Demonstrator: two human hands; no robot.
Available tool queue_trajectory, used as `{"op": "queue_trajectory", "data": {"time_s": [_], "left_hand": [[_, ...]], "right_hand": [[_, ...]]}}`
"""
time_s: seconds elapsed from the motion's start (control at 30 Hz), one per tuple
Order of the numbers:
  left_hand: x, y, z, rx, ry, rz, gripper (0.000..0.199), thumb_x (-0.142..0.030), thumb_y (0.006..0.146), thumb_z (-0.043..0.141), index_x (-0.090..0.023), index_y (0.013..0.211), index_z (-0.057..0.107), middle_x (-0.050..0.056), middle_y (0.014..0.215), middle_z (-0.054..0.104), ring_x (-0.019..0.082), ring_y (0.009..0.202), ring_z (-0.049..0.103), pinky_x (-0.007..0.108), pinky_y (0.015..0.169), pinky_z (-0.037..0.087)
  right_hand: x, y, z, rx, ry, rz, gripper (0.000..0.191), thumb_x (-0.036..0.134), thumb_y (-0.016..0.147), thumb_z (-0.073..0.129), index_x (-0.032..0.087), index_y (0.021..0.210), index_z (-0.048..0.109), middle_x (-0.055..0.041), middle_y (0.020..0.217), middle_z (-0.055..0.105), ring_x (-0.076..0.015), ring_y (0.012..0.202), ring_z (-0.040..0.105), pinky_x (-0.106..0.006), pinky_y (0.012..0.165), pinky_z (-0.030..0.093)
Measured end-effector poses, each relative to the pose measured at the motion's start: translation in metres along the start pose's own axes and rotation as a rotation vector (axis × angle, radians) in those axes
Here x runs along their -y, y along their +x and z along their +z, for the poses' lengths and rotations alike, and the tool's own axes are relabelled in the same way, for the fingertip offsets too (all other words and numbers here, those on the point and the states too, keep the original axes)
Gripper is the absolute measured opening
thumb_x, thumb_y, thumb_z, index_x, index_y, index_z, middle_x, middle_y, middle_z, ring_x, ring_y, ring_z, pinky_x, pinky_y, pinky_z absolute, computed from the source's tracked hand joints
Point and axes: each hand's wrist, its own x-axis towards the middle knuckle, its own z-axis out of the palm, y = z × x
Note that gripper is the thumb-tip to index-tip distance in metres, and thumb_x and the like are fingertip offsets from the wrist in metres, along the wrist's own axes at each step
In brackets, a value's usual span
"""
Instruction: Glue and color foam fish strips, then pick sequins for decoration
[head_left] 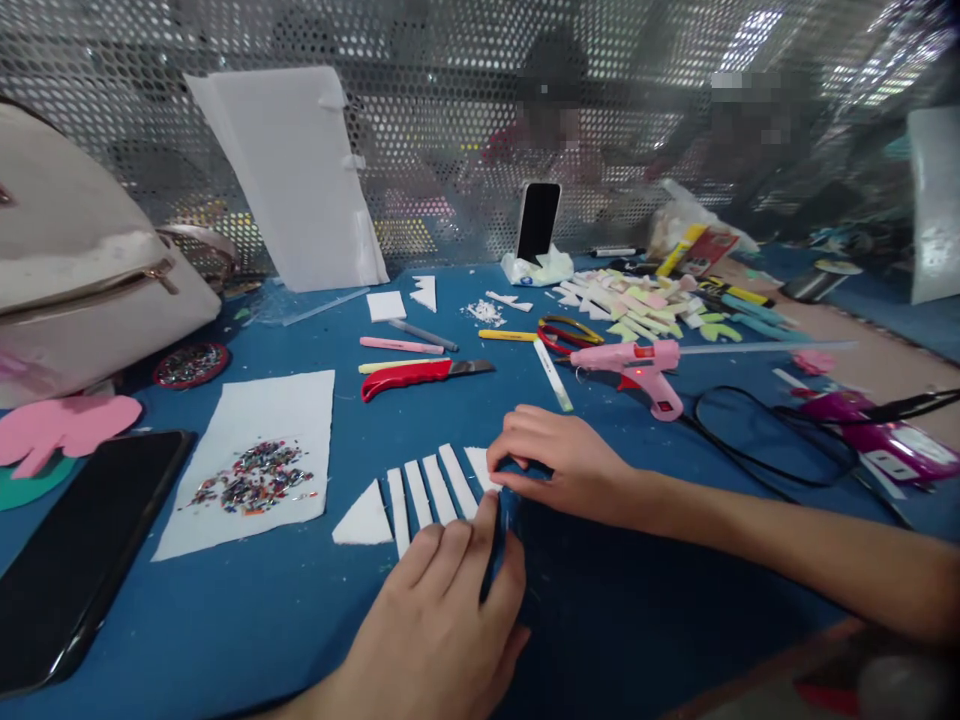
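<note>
Several thin white foam strips lie side by side on the blue table, between a white foam triangle on the left and another white foam piece on the right. With thumb and fingertips, my right hand grips the right edge of that second piece. My left hand rests over the lower ends of the strips, covering them. Its index finger reaches out to the bottom of the right-hand piece, and its thumb stands apart.
A red-handled cutter and markers lie beyond the strips. Behind my right hand is a pink glue gun with its cable. Left are a sheet with shiny beads, a phone and a bag. Foam scraps lie at the back.
</note>
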Motion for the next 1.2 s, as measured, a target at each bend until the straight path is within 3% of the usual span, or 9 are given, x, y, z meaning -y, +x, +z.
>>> {"op": "queue_trajectory", "data": {"time_s": [0.2, 0.4, 1.2], "left_hand": [[0.002, -0.003, 0.007, -0.021, 0.016, 0.035, 0.045, -0.045, 0.094, 0.057, -0.018, 0.13, 0.058, 0.015, 0.137, 0.062, 0.026, 0.108, 0.054, 0.035, 0.094, 0.033], [0.001, -0.003, 0.009, -0.058, 0.016, 0.01, 0.038, -0.042, 0.099, 0.048, -0.019, 0.127, 0.059, 0.013, 0.133, 0.065, 0.025, 0.102, 0.054, 0.036, 0.093, 0.033], [-0.002, -0.005, 0.016, -0.126, 0.008, -0.004, 0.036, -0.037, 0.102, 0.04, -0.018, 0.125, 0.062, 0.016, 0.135, 0.063, 0.026, 0.102, 0.054, 0.037, 0.096, 0.034]], "right_hand": [[-0.004, -0.001, 0.0, -0.07, 0.079, -0.012, 0.016, 0.035, 0.1, 0.057, 0.021, 0.097, 0.065, -0.0034, 0.086, 0.062, -0.0165, 0.081, 0.053, -0.028, 0.07, 0.038], [-0.004, 0.0, 0.0, -0.085, 0.122, -0.013, 0.013, 0.03, 0.099, 0.058, 0.022, 0.095, 0.067, -0.0024, 0.084, 0.061, -0.0152, 0.081, 0.053, -0.026, 0.066, 0.036], [-0.007, 0.0, 0.003, -0.065, 0.142, 0.042, 0.011, 0.03, 0.098, 0.062, 0.022, 0.094, 0.068, -0.0003, 0.084, 0.059, -0.0124, 0.081, 0.053, -0.024, 0.067, 0.036]]}}
